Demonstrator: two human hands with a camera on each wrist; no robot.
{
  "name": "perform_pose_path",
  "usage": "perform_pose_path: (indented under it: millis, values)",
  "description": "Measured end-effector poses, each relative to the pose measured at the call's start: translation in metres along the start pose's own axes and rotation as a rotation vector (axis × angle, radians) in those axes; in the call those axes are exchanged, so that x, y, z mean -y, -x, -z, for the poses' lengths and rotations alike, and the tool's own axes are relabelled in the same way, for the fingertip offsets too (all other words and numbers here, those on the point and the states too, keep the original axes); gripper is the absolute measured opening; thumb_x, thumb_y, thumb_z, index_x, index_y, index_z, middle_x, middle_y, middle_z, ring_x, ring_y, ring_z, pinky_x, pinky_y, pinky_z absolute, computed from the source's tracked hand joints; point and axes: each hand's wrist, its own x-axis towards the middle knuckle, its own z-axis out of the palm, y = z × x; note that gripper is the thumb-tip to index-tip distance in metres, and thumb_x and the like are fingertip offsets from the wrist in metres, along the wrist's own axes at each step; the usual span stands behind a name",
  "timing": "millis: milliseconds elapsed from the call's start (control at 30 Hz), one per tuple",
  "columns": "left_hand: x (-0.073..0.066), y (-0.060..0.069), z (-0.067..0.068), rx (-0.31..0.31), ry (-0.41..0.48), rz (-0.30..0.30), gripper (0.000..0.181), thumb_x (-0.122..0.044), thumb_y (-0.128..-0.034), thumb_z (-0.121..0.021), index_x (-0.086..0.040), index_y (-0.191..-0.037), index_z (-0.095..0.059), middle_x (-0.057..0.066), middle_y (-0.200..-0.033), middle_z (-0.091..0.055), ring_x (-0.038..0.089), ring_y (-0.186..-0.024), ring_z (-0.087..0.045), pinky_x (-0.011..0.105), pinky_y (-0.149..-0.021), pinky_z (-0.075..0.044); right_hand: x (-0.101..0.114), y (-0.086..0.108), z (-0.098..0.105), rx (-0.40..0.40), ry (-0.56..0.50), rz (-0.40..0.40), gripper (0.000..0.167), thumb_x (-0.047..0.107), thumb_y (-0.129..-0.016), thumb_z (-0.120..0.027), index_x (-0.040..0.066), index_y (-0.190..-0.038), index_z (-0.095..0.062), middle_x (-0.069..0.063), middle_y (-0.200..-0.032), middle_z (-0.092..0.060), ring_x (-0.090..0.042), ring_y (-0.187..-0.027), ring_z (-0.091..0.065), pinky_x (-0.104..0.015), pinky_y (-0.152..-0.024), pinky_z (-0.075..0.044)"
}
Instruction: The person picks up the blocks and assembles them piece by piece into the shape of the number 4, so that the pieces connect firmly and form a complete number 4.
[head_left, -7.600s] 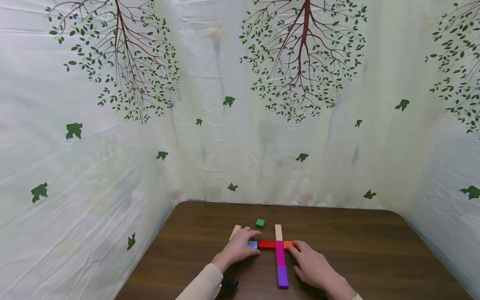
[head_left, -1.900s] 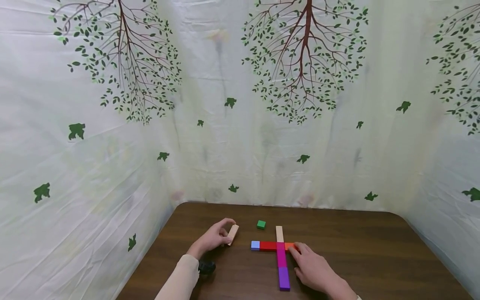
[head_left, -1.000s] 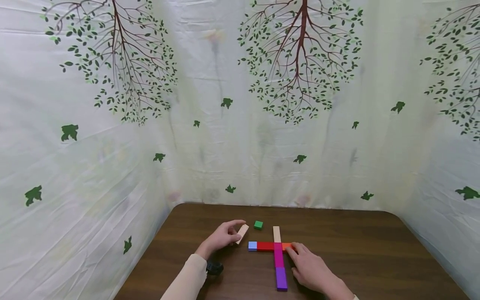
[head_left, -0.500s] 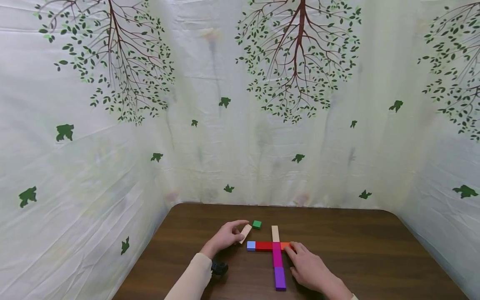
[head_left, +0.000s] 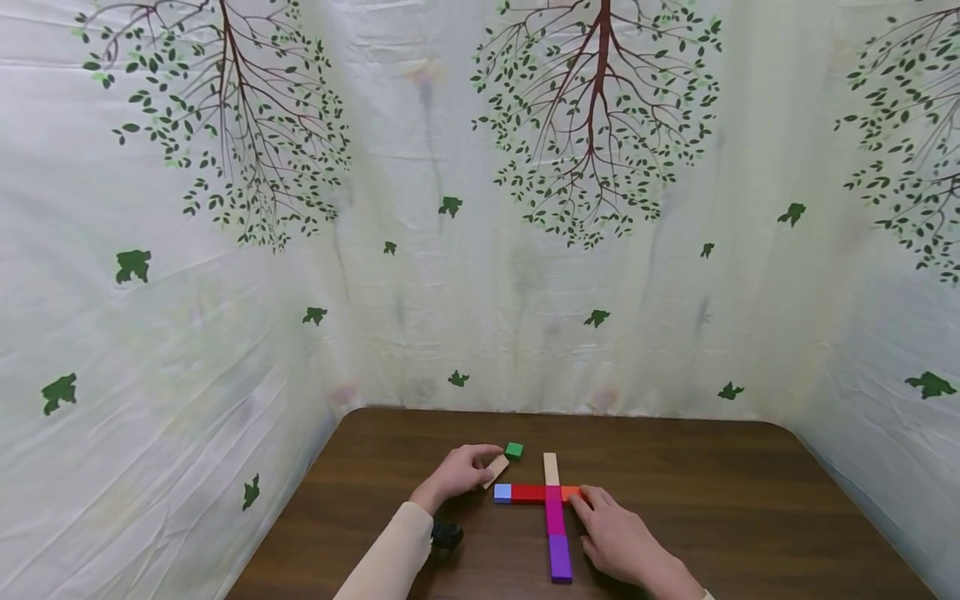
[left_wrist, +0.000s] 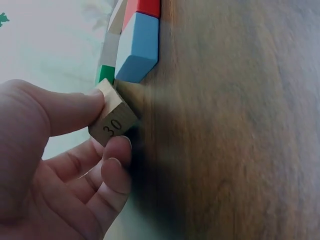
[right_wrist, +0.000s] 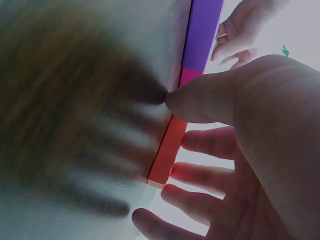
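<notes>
My left hand [head_left: 457, 473] pinches a plain wooden block [head_left: 497, 472] between thumb and fingers, slanting, beside a small green block [head_left: 513, 451]. The left wrist view shows "30" on the end of this wooden block [left_wrist: 112, 122]. Just to its right lies a light-blue block [head_left: 502, 493], in a row with a red block [head_left: 528, 494] and an orange block [head_left: 570, 493]. A magenta block [head_left: 554, 509] crosses that row, with a pale wooden block [head_left: 551, 468] beyond it and a purple block [head_left: 559, 559] nearer. My right hand [head_left: 621, 537] rests its fingertips at the orange block, fingers fairly straight.
Everything lies on a dark brown table [head_left: 712, 483] with rounded far corners. A white curtain [head_left: 525, 333] printed with trees and leaves surrounds it at the back and sides. A small black device [head_left: 447, 536] shows at my left wrist.
From beside the light-blue block, my left hand went left and took the wooden block. It has since brought it rightward, near the green block, and turned it. The right hand stays put.
</notes>
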Motion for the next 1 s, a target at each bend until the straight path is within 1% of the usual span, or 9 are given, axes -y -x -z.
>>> perform_pose_path:
  millis: [133, 233, 400, 600, 700, 867, 1000]
  values:
    - [-0.004, 0.002, -0.001, -0.008, -0.005, 0.026, 0.039, -0.011, -0.0953, -0.068, -0.01, -0.134, -0.065, 0.005, -0.085, -0.063, 0.017, -0.064, -0.057, 0.032, -0.057, -0.052, 0.002, -0.001, -0.001, 0.04, -0.012, -0.018, 0.061, 0.026, -0.088, -0.074, 0.006, -0.143, -0.054, -0.017, -0.139, -0.051, -0.031, -0.125, -0.051, -0.047, -0.08, -0.058]
    - [-0.005, 0.003, -0.003, -0.031, -0.01, 0.044, 0.032, -0.012, -0.0945, -0.069, -0.008, -0.126, -0.069, 0.005, -0.087, -0.063, 0.018, -0.062, -0.057, 0.032, -0.056, -0.052, 0.002, -0.002, -0.001, 0.055, -0.019, -0.022, 0.062, 0.026, -0.088, -0.074, 0.007, -0.143, -0.053, -0.017, -0.139, -0.05, -0.031, -0.125, -0.051, -0.048, -0.081, -0.057]
    - [-0.002, 0.0, -0.007, -0.073, -0.032, 0.052, 0.024, -0.011, -0.0922, -0.072, -0.008, -0.116, -0.073, 0.004, -0.083, -0.063, 0.017, -0.059, -0.057, 0.032, -0.055, -0.051, 0.001, -0.001, 0.0, 0.043, -0.011, -0.015, 0.062, 0.026, -0.088, -0.075, 0.006, -0.142, -0.054, -0.017, -0.138, -0.051, -0.031, -0.125, -0.051, -0.047, -0.079, -0.058]
    - [-0.003, -0.003, -0.01, -0.1, -0.051, 0.057, 0.023, -0.011, -0.0916, -0.073, -0.008, -0.114, -0.074, 0.003, -0.083, -0.063, 0.018, -0.063, -0.057, 0.033, -0.057, -0.05, 0.002, 0.0, 0.001, 0.023, -0.01, -0.006, 0.061, 0.024, -0.087, -0.075, 0.005, -0.141, -0.054, -0.018, -0.138, -0.051, -0.032, -0.124, -0.051, -0.046, -0.075, -0.058]
    - [-0.004, -0.003, -0.011, -0.1, -0.05, 0.074, 0.022, -0.012, -0.0924, -0.072, -0.009, -0.114, -0.074, 0.003, -0.081, -0.062, 0.018, -0.063, -0.057, 0.033, -0.057, -0.049, 0.002, -0.001, 0.001, 0.038, -0.019, -0.008, 0.061, 0.024, -0.088, -0.074, 0.005, -0.142, -0.054, -0.018, -0.138, -0.051, -0.032, -0.124, -0.051, -0.047, -0.077, -0.058]
    - [-0.007, -0.003, -0.012, -0.096, -0.023, 0.109, 0.023, -0.013, -0.093, -0.071, -0.007, -0.115, -0.074, 0.004, -0.083, -0.064, 0.018, -0.064, -0.057, 0.033, -0.058, -0.05, 0.002, -0.001, 0.001, 0.057, -0.03, -0.013, 0.061, 0.025, -0.089, -0.074, 0.005, -0.143, -0.053, -0.018, -0.138, -0.05, -0.032, -0.125, -0.051, -0.048, -0.08, -0.057]
    - [-0.008, -0.005, -0.012, -0.108, -0.032, 0.113, 0.021, -0.014, -0.0932, -0.071, -0.009, -0.113, -0.075, 0.003, -0.089, -0.065, 0.02, -0.074, -0.056, 0.034, -0.063, -0.049, 0.001, 0.001, 0.002, 0.017, -0.018, 0.004, 0.06, 0.023, -0.088, -0.074, 0.004, -0.141, -0.054, -0.018, -0.137, -0.051, -0.032, -0.124, -0.051, -0.047, -0.077, -0.057]
